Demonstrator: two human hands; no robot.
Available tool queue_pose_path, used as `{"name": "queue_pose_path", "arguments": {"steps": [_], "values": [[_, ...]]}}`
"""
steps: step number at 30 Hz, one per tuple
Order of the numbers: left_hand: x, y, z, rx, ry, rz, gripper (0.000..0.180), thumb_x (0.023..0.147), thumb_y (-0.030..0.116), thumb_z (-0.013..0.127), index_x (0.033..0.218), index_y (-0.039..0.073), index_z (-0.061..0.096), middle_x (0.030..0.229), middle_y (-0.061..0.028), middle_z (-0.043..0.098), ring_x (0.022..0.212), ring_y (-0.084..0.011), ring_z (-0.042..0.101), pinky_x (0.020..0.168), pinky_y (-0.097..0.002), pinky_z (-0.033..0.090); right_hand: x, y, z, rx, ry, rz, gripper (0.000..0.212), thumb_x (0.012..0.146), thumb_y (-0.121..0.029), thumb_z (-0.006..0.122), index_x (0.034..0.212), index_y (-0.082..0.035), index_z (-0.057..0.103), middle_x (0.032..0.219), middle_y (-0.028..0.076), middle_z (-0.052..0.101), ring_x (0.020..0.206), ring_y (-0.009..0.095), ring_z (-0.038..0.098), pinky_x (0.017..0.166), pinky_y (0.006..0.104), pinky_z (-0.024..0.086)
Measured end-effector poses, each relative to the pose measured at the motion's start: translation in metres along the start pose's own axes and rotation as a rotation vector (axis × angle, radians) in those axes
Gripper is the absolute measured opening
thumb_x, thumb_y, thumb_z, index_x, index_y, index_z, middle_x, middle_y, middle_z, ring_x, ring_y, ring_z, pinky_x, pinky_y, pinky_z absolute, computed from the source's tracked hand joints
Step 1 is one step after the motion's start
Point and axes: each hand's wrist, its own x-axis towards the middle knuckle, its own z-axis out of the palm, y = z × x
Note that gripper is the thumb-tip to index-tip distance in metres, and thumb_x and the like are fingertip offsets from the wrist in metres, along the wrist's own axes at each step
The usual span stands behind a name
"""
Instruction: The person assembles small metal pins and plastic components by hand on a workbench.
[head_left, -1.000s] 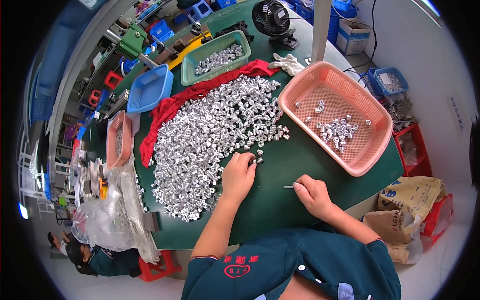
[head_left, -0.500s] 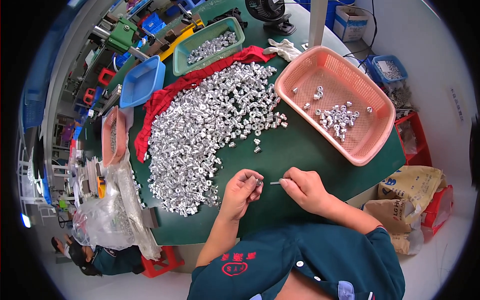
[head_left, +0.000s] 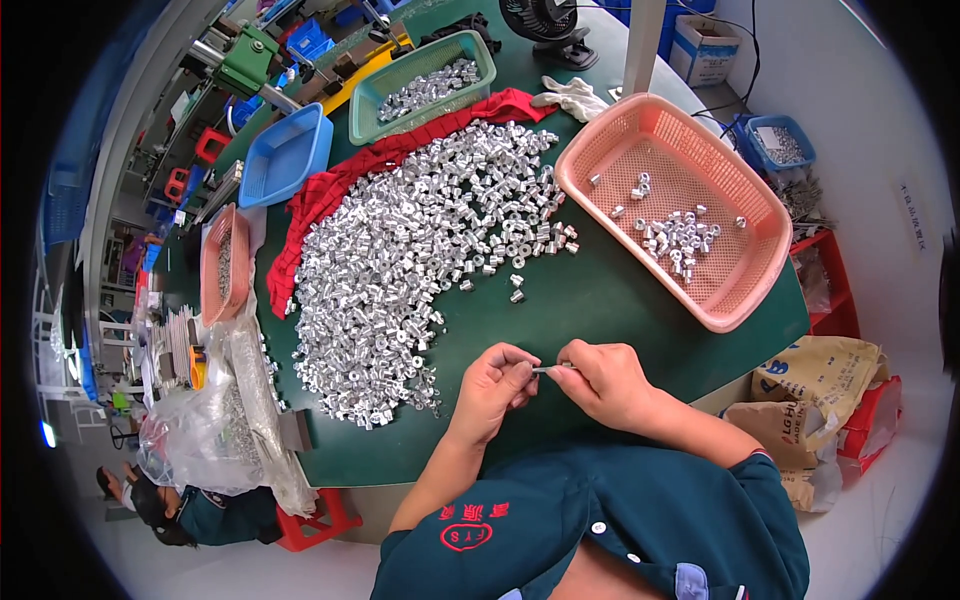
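My left hand is closed in a pinch over the near part of the table; a small silver metal sleeve it held a moment ago is mostly hidden by the fingers. Opposite it, my right hand grips a thin grey rod whose tip reaches the left fingertips. Whether the tip sits inside the sleeve is too small to tell. Beyond the left hand spreads a big heap of silver metal sleeves. A pink basket with several sleeves stands at the right.
A red cloth borders the heap. Behind it stand a green basket of metal parts and a blue tray. A white glove, a small fan and a post are at the back. Plastic bags lie left.
My hands have come together, the left moving right, so the rod's tip now meets the left fingertips. The gap between them has closed.
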Motion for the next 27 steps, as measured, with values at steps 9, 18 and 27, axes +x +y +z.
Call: {"name": "queue_pose_path", "arguments": {"steps": [9,18,27], "values": [[-0.001,-0.007,0.016,0.340,-0.029,0.294,0.016,0.087,0.006,0.065,0.101,0.002,0.058,0.082,-0.0025,0.059,0.071,-0.0046,0.053,0.060,-0.0184,0.042,-0.002,0.001,0.004,0.229,-0.175,0.279,0.033,0.095,-0.027,0.050,0.075,-0.002,0.054,0.058,0.013,0.056,0.051,0.029,0.056,0.050,0.0376,0.045],[0.013,0.016,-0.014,-0.213,0.109,-0.001,0.006,0.091,0.009,0.049,0.093,0.004,0.050,0.078,-0.0116,0.059,0.051,-0.0086,0.047,0.041,-0.0207,0.032,-0.005,0.025,-0.014,0.406,0.034,0.504,0.029,0.094,-0.023,0.052,0.075,0.000,0.054,0.054,0.004,0.051,0.049,0.011,0.048,0.048,0.0288,0.039],[0.059,0.007,-0.019,0.676,0.360,0.286,0.020,0.082,0.018,0.068,0.096,0.007,0.059,0.076,-0.0074,0.062,0.055,-0.0162,0.055,0.049,-0.0259,0.041,-0.012,0.026,-0.009,0.396,0.058,0.442,0.026,0.093,-0.021,0.054,0.077,0.000,0.054,0.054,0.006,0.051,0.049,0.013,0.050,0.048,0.0293,0.039]]}}
